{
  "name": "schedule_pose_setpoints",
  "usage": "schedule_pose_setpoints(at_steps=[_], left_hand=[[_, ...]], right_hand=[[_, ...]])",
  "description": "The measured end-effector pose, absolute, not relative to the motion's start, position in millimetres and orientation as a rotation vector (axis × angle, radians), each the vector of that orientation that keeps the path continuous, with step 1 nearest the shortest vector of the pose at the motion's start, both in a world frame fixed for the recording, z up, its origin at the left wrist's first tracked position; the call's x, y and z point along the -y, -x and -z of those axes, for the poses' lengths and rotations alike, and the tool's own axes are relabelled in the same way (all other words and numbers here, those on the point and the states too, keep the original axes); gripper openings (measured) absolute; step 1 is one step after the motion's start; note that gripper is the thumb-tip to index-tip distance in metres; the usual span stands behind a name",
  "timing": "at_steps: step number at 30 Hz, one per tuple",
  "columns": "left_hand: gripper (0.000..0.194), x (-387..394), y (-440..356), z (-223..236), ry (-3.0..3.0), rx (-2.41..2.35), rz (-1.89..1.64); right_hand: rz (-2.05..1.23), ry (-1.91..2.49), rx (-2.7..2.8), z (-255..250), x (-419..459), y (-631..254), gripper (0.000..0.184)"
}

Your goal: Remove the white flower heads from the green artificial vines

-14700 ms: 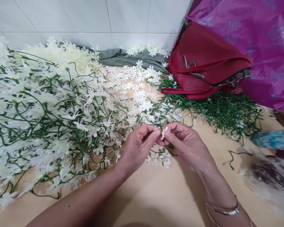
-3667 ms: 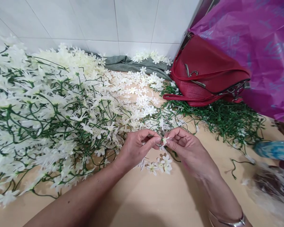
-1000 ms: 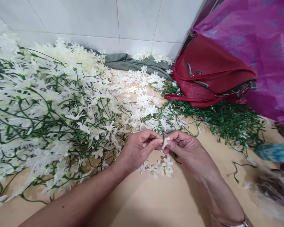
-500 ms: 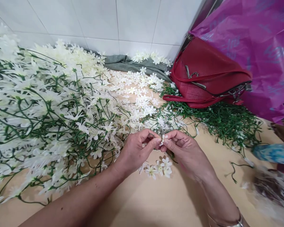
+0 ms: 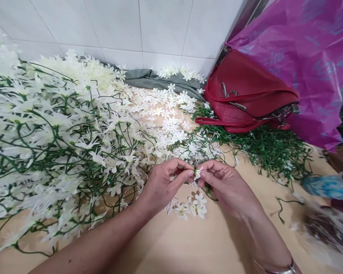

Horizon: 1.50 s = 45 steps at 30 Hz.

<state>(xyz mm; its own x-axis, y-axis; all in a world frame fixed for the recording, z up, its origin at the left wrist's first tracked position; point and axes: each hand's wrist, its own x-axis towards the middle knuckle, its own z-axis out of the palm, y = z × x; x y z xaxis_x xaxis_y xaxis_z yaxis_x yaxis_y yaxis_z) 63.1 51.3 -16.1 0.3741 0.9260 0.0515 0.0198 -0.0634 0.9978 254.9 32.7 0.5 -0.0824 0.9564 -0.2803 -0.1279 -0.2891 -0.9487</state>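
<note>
Both of my hands meet over the table [image 5: 171, 247], close to the pile's right edge. My left hand [image 5: 164, 185] pinches the green stem side of a small white artificial flower [image 5: 198, 174] between thumb and fingertips. From the other side, my right hand [image 5: 231, 187] is closed on the petals of that flower, with a green stem trailing below its fingers. Part of the flower is hidden by the fingertips. A few more white blossoms [image 5: 200, 205] lie on the tabletop just beneath the hands.
A big heap of white flowers on green stems [image 5: 57, 140] fills the left. Loose white blossoms [image 5: 162, 112] spread behind the hands. At the right are a red handbag [image 5: 248, 87], bare green stems [image 5: 280, 146], a purple plastic bag [image 5: 311, 72] and a clear plastic bag [image 5: 328, 232].
The flower has turned between my fingers, so its petals now face right and its green base shows at the left. Both hands stay at nearly the same place; the view shifts slightly.
</note>
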Motion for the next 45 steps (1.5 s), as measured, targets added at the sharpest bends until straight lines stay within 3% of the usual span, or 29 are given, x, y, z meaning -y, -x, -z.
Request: schedule_pose_setpoints(at_steps=[24, 38, 45], left_hand=[[0.015, -52, -65, 15, -1.296, -0.898, -0.970], [0.018, -50, -68, 12, -1.333, -0.857, -1.055], [0.018, -49, -64, 7, -1.496, -0.947, -1.147]], right_hand=[[-1.461, 1.294, 1.021, 8, -27, -241, 0.026], [-1.420, 1.187, 0.914, 1, -32, -238, 0.035], [-1.310, 1.180, 0.891, -1, -32, -242, 0.025]])
